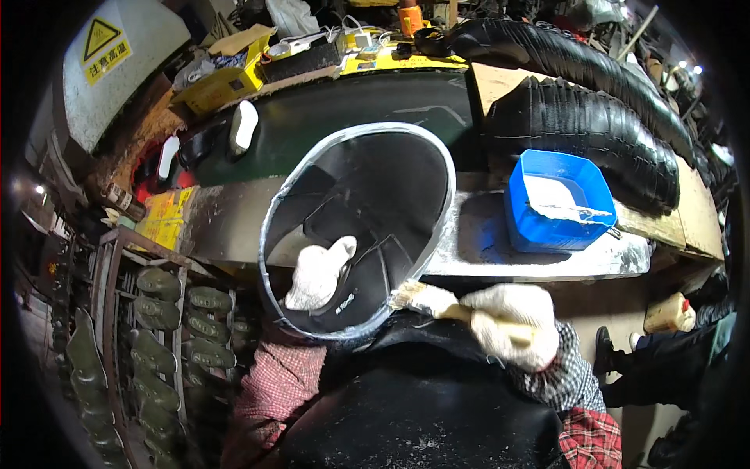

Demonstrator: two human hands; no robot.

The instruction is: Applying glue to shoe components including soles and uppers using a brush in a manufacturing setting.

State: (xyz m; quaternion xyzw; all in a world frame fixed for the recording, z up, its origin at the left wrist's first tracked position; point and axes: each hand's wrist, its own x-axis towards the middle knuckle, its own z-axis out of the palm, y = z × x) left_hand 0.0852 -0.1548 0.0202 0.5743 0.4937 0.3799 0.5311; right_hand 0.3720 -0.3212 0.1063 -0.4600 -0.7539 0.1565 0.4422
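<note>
A large black flexible piece point(391, 176) with a wide oval opening and a whitish-coated rim leans between my body and the bench. My left hand point(314, 275), in a white glove, shows inside the opening, gripping the black material near its lower left; some fingers are hidden. My right hand point(517, 324), also gloved, is closed around the handle of a paintbrush point(426, 298). The brush's whitish bristles touch the rim at the lower right. On the bench to the right stands a blue plastic tub point(551, 234) with white substance inside and a crusted strip across it.
Ribbed black rolls point(582, 137) lie at the right back. Two white sole-shaped pieces point(244, 125) rest on the dark-green bench surface. Racks of dark foot-shaped forms point(156, 352) stand at the left. Another person's legs point(664, 363) and a pale jug point(669, 314) are at the right.
</note>
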